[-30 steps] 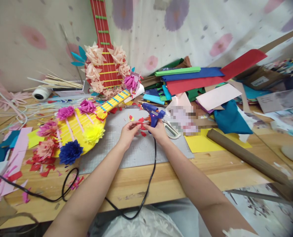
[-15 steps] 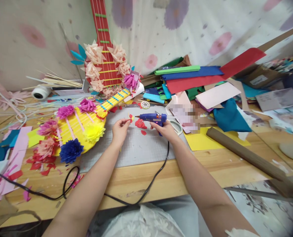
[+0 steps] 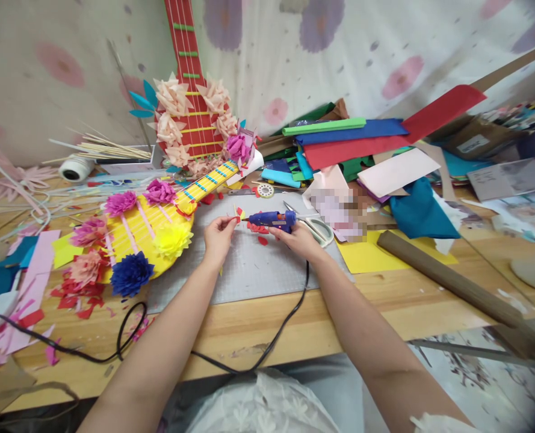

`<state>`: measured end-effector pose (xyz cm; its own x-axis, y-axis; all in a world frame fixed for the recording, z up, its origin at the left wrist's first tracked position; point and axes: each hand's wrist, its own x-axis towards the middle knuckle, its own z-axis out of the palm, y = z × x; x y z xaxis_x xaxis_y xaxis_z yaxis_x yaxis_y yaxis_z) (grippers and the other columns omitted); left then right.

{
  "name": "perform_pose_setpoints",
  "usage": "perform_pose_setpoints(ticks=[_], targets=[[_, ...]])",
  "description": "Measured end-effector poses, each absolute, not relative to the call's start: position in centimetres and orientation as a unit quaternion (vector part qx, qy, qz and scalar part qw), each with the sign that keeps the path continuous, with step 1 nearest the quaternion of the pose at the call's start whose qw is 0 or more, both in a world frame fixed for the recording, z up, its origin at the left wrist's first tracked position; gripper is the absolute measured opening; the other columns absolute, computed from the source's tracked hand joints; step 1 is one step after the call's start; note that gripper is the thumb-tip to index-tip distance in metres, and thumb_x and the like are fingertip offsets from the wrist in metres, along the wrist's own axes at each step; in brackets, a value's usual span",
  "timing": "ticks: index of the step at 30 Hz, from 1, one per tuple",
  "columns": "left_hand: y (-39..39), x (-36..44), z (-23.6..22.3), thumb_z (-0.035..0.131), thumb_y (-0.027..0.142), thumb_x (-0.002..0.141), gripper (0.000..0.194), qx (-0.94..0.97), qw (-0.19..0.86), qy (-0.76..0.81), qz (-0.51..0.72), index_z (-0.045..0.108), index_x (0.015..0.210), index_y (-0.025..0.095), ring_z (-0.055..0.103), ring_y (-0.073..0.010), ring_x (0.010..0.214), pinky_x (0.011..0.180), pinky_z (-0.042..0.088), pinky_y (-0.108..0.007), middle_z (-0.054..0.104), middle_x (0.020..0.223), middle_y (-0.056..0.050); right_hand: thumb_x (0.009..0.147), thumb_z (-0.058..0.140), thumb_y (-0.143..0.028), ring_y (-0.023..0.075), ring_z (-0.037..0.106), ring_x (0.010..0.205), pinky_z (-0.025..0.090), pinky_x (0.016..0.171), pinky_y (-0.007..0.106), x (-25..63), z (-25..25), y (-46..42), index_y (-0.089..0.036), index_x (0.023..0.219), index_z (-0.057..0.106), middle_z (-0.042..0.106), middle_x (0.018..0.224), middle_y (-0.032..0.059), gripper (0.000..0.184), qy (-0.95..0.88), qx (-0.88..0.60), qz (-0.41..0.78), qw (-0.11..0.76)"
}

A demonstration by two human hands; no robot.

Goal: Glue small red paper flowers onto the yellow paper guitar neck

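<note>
My right hand point(image 3: 299, 239) is wrapped round a blue hot glue gun point(image 3: 274, 221), whose nozzle points left and reaches the fingertips of my left hand point(image 3: 219, 236). Pinched in those left fingers is a small red and yellow paper piece point(image 3: 238, 218) on a thin stem; its exact shape is too small to make out. Below the gun, red paper petals point(image 3: 260, 229) lie on a grey cutting mat point(image 3: 249, 276). Scissors point(image 3: 316, 230) with pale handles rest just right of the gun, partly hidden by my right hand.
A yellow paper guitar point(image 3: 141, 231) with paper flowers lies at left; a red one point(image 3: 190, 120) stands behind it. The gun's black cord point(image 3: 271, 349) loops over the table's front edge. Coloured paper point(image 3: 352, 144) is heaped at back right, near a brown roll point(image 3: 448, 282).
My right hand has brought the glue gun left and slightly down, so its nozzle now meets the paper piece. The scissors show more. My left hand has barely moved.
</note>
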<state>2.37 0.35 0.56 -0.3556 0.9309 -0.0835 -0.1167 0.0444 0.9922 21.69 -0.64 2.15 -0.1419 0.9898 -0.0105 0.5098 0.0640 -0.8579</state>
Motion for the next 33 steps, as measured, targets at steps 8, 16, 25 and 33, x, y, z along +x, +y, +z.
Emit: perform_pose_setpoints(ticks=[8,16,25,33], targets=[[0.34,2.40,0.45,0.067,0.022,0.063,0.010,0.364,0.433,0.575,0.591,0.063,0.067,0.014,0.043,-0.0051,0.043,0.042,0.033,-0.018,0.057,0.054,0.003,0.071,0.058,-0.056,0.0163,0.056,0.065,0.044,0.065,0.029,21.39,2.54,-0.80,-0.017,0.076,0.064,0.063,0.067,0.0029,0.039,-0.658,-0.567,0.385,0.312],[0.28,2.41,0.57,0.067,0.022,0.063,0.011,0.359,0.436,0.576,0.591,0.063,0.067,0.014,0.042,-0.0046,0.043,0.042,0.033,-0.018,0.057,0.054,0.003,0.072,0.057,-0.056,0.0189,0.058,0.071,0.045,0.071,0.031,21.34,2.60,-0.86,-0.017,0.084,0.067,0.063,0.066,0.0033,0.042,-0.659,-0.556,0.392,0.320],[0.18,2.50,0.51,0.067,0.025,0.063,0.012,0.376,0.442,0.569,0.582,0.064,0.068,0.015,0.042,-0.0052,0.043,0.040,0.031,-0.018,0.058,0.055,0.003,0.072,0.058,-0.055,0.0188,0.059,0.072,0.045,0.072,0.032,21.46,2.21,-0.62,-0.017,0.087,0.066,0.063,0.069,0.0032,0.041,-0.658,-0.556,0.387,0.329],[0.16,2.41,0.18,0.069,0.027,0.061,0.014,0.391,0.440,0.566,0.577,0.065,0.068,0.016,0.045,-0.0065,0.046,0.043,0.034,-0.018,0.058,0.055,0.002,0.072,0.056,-0.058,0.0192,0.058,0.068,0.046,0.068,0.032,21.51,2.23,-0.58,-0.019,0.076,0.065,0.060,0.061,0.0022,0.040,-0.653,-0.567,0.379,0.329]])
